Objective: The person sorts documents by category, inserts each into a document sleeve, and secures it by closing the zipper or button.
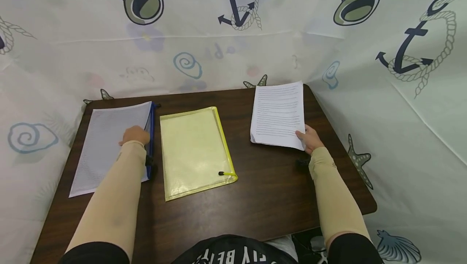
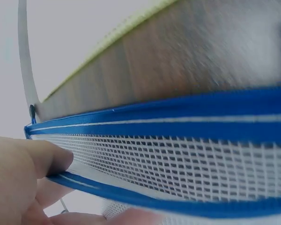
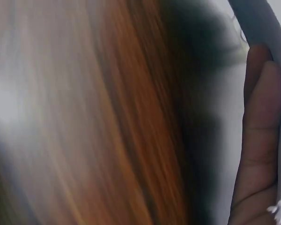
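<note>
Head view: the left hand (image 1: 135,135) pinches 1 lip of the blue pouch (image 1: 102,146), at the table's (image 1: 262,203) left, its 2 edges parted; the right hand (image 1: 311,139) clamps the sheets (image 1: 278,114), thumb on top, fingers beneath, at the right. Good handling likely means holding that lip alone, so the mouth gapes, and gripping all sheets evenly against slipping.

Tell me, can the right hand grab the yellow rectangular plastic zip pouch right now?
Probably not straight away: the right hand grips a stack of white lined paper, so it would likely need to let go first. The pouch itself lies uncovered on the dark brown table.
</note>
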Tool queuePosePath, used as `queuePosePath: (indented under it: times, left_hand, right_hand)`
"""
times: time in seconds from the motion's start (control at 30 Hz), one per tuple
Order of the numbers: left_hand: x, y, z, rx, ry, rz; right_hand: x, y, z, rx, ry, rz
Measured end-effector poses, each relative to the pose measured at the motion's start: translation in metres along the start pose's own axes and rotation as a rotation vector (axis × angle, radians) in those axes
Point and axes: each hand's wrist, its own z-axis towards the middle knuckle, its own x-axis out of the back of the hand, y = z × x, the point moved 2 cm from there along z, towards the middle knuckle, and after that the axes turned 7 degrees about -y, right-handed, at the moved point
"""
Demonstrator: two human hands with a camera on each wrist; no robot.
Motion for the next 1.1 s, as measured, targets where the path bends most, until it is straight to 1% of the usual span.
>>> queuePosePath:
  times: [0.07, 0.13, 0.27, 0.37, 0.4, 0.53, 0.67, 0.83, 1.1]
  left_hand:
    - [-0.001, 0.002, 0.001, -0.003, 0.009, -0.01]
    - [-0.002, 0.004, 0.0, -0.016, 0.023, -0.021]
    - [-0.003, 0.011, -0.008, -0.09, 0.092, 0.01]
    - [-0.004, 0.019, -0.015, -0.128, 0.152, 0.045]
    - [-0.004, 0.021, -0.016, -0.136, 0.16, 0.053]
    - [-0.006, 0.03, -0.016, -0.153, 0.173, 0.077]
    - [-0.008, 0.036, -0.013, -0.152, 0.179, 0.094]
    - [-0.011, 0.044, -0.013, -0.149, 0.162, 0.101]
    - [-0.016, 0.046, -0.006, -0.15, 0.175, 0.102]
  right_hand:
    - [-0.007, 0.001, 0.001, 0.004, -0.012, 0.001]
    - [-0.012, 0.002, 0.002, 0.005, -0.026, 0.009]
    - [-0.017, 0.003, 0.003, 0.009, -0.046, 0.001]
    - [-0.022, 0.003, 0.005, 0.02, -0.056, -0.011]
    - [-0.025, 0.003, 0.005, 0.023, -0.058, -0.008]
    - [-0.033, 0.002, 0.006, 0.021, -0.067, 0.008]
    - [-0.042, 0.0, 0.008, 0.026, -0.088, 0.034]
    - [-0.052, -0.001, 0.01, 0.033, -0.111, 0.041]
    - [-0.056, -0.003, 0.01, 0.019, -0.123, 0.049]
